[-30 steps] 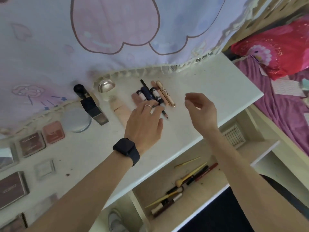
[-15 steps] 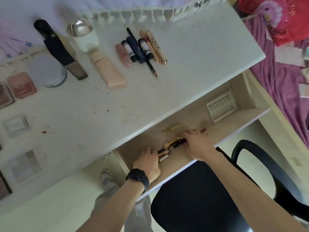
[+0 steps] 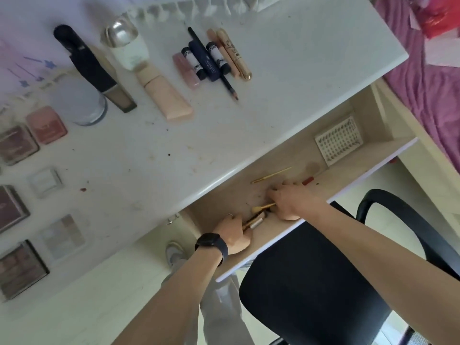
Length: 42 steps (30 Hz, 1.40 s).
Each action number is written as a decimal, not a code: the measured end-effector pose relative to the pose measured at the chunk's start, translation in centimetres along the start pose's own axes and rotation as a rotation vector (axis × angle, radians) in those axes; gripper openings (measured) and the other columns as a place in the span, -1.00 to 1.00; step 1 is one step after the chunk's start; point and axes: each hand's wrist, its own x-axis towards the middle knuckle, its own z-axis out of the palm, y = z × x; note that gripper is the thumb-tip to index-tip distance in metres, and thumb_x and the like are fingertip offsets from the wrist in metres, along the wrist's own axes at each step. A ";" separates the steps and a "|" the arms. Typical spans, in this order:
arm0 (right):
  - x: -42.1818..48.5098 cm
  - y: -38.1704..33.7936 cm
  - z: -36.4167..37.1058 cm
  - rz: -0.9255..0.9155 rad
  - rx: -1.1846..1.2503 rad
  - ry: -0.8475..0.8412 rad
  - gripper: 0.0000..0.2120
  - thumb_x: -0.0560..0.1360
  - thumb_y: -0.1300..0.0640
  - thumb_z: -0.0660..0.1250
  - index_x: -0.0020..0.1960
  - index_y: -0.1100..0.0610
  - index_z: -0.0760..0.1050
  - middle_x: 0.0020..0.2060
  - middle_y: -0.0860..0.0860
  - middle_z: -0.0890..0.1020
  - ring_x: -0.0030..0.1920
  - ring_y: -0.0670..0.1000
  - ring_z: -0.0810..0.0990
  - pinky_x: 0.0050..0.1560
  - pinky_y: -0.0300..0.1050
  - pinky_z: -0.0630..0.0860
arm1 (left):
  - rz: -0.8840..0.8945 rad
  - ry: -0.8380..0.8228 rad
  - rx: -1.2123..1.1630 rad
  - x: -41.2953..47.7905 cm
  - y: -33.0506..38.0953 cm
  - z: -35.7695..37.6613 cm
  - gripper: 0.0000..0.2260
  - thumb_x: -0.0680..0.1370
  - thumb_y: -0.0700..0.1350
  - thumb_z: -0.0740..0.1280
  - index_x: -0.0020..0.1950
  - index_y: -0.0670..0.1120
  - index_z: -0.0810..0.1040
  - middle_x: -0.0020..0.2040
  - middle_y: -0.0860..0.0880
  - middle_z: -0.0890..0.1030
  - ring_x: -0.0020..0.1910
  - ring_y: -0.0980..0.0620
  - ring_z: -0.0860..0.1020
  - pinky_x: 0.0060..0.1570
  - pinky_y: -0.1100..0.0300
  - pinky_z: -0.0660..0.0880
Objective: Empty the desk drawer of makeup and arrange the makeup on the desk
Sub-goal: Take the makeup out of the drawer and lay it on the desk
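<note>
Surface: the white desk is carrying the arranged makeup, with the open drawer below its front edge.
Left hand: curling round slim makeup sticks in the drawer.
Right hand: gripping a tan-bristled brush on the drawer floor.
Technique: lifting both handfuls level is likely safest — handles parallel.
Count: lying loose — one gold stick, one red-tipped pencil, one perforated tray.

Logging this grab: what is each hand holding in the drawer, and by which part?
Left hand grips a few slim makeup tools by their near ends. Right hand grips a gold-handled brush by its handle, bristles sticking out free. Finger contact is partly hidden.
</note>
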 end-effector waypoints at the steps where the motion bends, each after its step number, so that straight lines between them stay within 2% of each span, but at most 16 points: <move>1: 0.0 -0.1 0.0 -0.010 -0.006 -0.002 -0.71 0.62 -0.06 0.17 0.29 -0.03 0.48 0.30 -0.01 0.48 0.28 0.13 0.42 0.26 0.07 0.35 | 0.017 0.003 0.020 -0.2 -0.1 0.0 -0.78 0.64 0.09 0.16 0.09 -0.06 0.37 0.17 -0.18 0.45 -0.02 -0.15 0.44 -0.03 0.07 0.39; 6: -0.1 -0.7 -0.1 -0.021 -0.014 -0.043 -0.79 0.60 0.14 0.21 0.20 -0.01 0.52 0.15 0.02 0.52 0.21 0.11 0.42 0.11 0.00 0.33 | 0.078 0.024 0.140 -0.7 -0.1 -0.2 -0.69 0.68 0.04 0.12 0.25 -0.17 0.38 0.24 -0.24 0.42 0.16 -0.25 0.46 0.08 -0.04 0.41; 11: -0.5 -0.9 0.4 0.002 -0.066 0.009 -0.76 0.60 0.18 0.21 0.26 0.07 0.45 0.16 0.06 0.57 0.26 0.13 0.42 0.29 0.08 0.33 | 0.110 -0.013 0.172 -0.7 -0.4 -0.6 -0.74 0.66 -0.04 0.12 0.28 -0.14 0.38 0.25 -0.21 0.40 0.13 -0.25 0.49 -0.01 0.00 0.40; 15: -1.9 0.3 0.5 0.037 0.037 0.343 -0.86 0.64 0.14 0.16 0.19 0.05 0.37 -0.08 -0.03 0.52 0.05 0.10 0.52 0.30 0.08 0.34 | 0.157 0.029 0.188 -1.1 -0.9 -0.5 -0.77 0.70 -0.06 0.10 0.26 -0.17 0.38 0.23 -0.21 0.43 0.08 -0.25 0.52 -0.08 0.01 0.41; 18: -3.5 0.5 0.1 0.040 0.275 0.594 -0.81 0.71 0.04 0.06 0.20 0.05 0.40 -0.11 -0.07 0.53 -0.11 0.05 0.50 0.26 0.05 0.36 | 0.155 0.079 0.118 -1.3 -0.7 -0.6 -0.81 0.68 -0.18 0.14 0.27 -0.19 0.36 0.22 -0.22 0.46 0.10 -0.22 0.55 0.01 -0.04 0.50; 21: -5.9 -0.4 -0.2 0.065 0.507 0.786 -0.79 0.71 0.04 0.08 0.20 0.08 0.44 -0.17 -0.06 0.55 -0.25 0.02 0.53 0.00 0.03 0.50 | 0.187 0.176 0.052 -1.9 0.1 -1.5 -0.83 0.68 -0.20 0.15 0.26 -0.18 0.34 0.16 -0.17 0.50 0.04 -0.16 0.56 -0.11 0.09 0.45; 23: -7.7 -1.3 -0.1 0.085 0.716 0.901 -0.83 0.71 0.06 0.11 0.20 0.06 0.43 -0.23 -0.10 0.54 -0.34 -0.10 0.55 -0.30 -0.17 0.49 | 0.241 0.250 -0.013 -2.6 1.2 -2.3 -0.85 0.70 -0.09 0.12 0.18 -0.15 0.36 0.04 -0.14 0.52 -0.07 -0.14 0.55 -0.14 0.03 0.47; 25: -9.2 -2.0 0.0 0.161 1.041 0.958 -0.89 0.71 0.05 0.14 0.18 -0.03 0.42 -0.28 -0.10 0.60 -0.36 -0.19 0.56 -0.40 -0.32 0.42 | 0.277 0.259 -0.187 -3.5 2.6 -3.3 -0.85 0.70 -0.04 0.11 0.08 -0.09 0.38 -0.05 -0.08 0.55 -0.12 -0.10 0.56 -0.08 -0.08 0.53; 27: -10.1 -2.4 0.1 0.258 1.390 0.947 -0.90 0.70 0.02 0.19 0.16 -0.10 0.46 -0.23 -0.14 0.66 -0.38 -0.17 0.52 -0.34 -0.29 0.43 | 0.283 0.222 -0.425 -4.6 4.1 -4.6 -0.85 0.70 -0.01 0.11 0.06 -0.05 0.40 -0.07 -0.06 0.61 -0.11 -0.08 0.60 -0.06 -0.13 0.57; 28: -10.6 -2.5 0.1 0.285 1.552 0.927 -0.88 0.69 0.03 0.21 0.17 -0.10 0.49 -0.23 -0.12 0.66 -0.37 -0.15 0.49 -0.29 -0.18 0.46 | 0.288 0.205 -0.539 -5.3 4.9 -5.4 -0.85 0.70 0.00 0.12 0.07 -0.03 0.42 -0.08 -0.05 0.62 -0.14 -0.06 0.60 -0.09 -0.12 0.58; 30: -11.2 -2.6 -0.2 0.253 1.818 0.864 -0.83 0.69 0.12 0.23 0.21 -0.02 0.55 -0.23 -0.07 0.63 -0.33 -0.06 0.49 -0.24 -0.07 0.49 | 0.309 0.183 -0.722 -6.5 6.1 -7.3 -0.84 0.69 0.01 0.15 0.08 -0.05 0.43 -0.13 -0.05 0.60 -0.24 -0.03 0.55 -0.16 -0.08 0.57; 32: -11.5 -2.8 -0.7 0.161 1.981 0.791 -0.79 0.68 0.22 0.22 0.23 0.07 0.58 -0.17 -0.02 0.63 -0.30 -0.05 0.52 -0.22 -0.11 0.52 | 0.310 0.221 -0.772 -7.2 6.8 -9.4 -0.82 0.68 0.01 0.17 0.07 -0.07 0.45 -0.15 -0.11 0.58 -0.27 -0.07 0.53 -0.19 0.00 0.55; 34: -11.4 -3.2 -1.6 0.089 2.024 0.741 -0.76 0.67 0.26 0.23 0.21 0.07 0.60 -0.05 0.02 0.66 -0.23 -0.02 0.56 -0.15 -0.10 0.55 | 0.296 0.305 -0.789 -7.6 6.8 -11.3 -0.84 0.67 0.02 0.20 0.06 -0.05 0.47 -0.11 -0.04 0.62 -0.22 0.02 0.58 -0.19 0.16 0.56; 36: -11.2 -3.8 -2.8 0.038 2.045 0.706 -0.78 0.67 0.21 0.25 0.24 0.04 0.59 0.03 0.03 0.68 -0.20 0.01 0.61 -0.13 -0.05 0.58 | 0.280 0.379 -0.876 -7.7 6.4 -13.0 -0.87 0.67 -0.02 0.22 0.04 -0.05 0.49 -0.20 0.13 0.62 -0.28 0.18 0.57 -0.25 0.31 0.52; 39: -10.5 -5.0 -5.0 -0.024 1.995 0.642 -0.79 0.66 0.01 0.30 0.26 -0.15 0.58 0.01 0.01 0.71 -0.28 0.00 0.58 -0.26 -0.09 0.54 | 0.197 0.499 -0.942 -7.6 4.9 -14.7 -0.87 0.64 -0.02 0.30 -0.01 -0.06 0.55 -0.23 0.05 0.59 -0.28 0.13 0.55 -0.21 0.22 0.56; 42: -9.3 -6.3 -7.7 -0.051 1.827 0.626 -0.79 0.65 -0.02 0.29 0.22 -0.24 0.58 -0.01 -0.06 0.73 -0.31 -0.08 0.54 -0.28 -0.19 0.52 | 0.106 0.534 -1.037 -7.5 3.4 -15.6 -0.89 0.58 0.00 0.39 -0.04 -0.03 0.61 -0.34 0.07 0.56 -0.36 0.13 0.53 -0.36 0.25 0.51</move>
